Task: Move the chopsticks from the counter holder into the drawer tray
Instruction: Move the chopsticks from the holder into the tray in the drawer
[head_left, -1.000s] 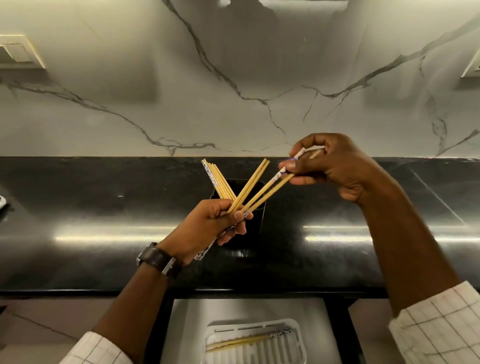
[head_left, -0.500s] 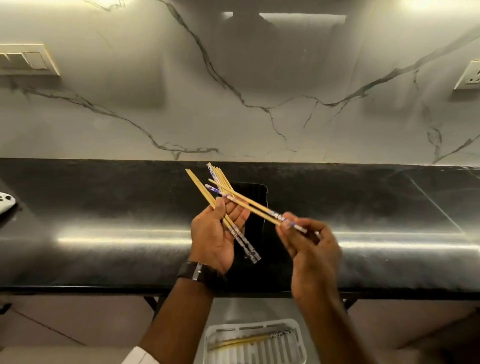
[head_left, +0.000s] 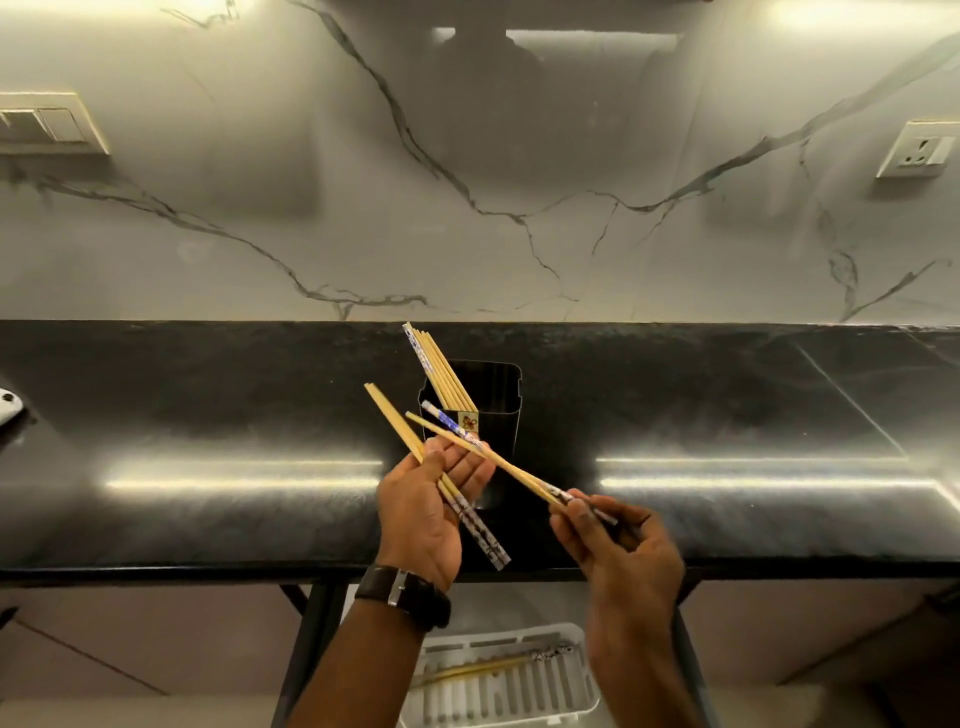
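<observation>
A black holder stands on the dark counter, with several bamboo chopsticks leaning out of its left side. My left hand is palm up in front of the holder, with a chopstick pair lying across the palm under the thumb, the patterned ends toward me. My right hand pinches the patterned end of another chopstick pair, whose tips lie across my left fingers. Below the counter edge a white slotted tray in the drawer holds a few chopsticks.
A marble wall rises behind the counter, with a switch plate at the left and a socket at the right. A white object sits at the counter's far left edge. Dark frame legs flank the drawer.
My right hand dropped from up right of the holder to low beside my left hand, carrying its chopstick pair. My left hand turned palm up. The camera tilted slightly.
</observation>
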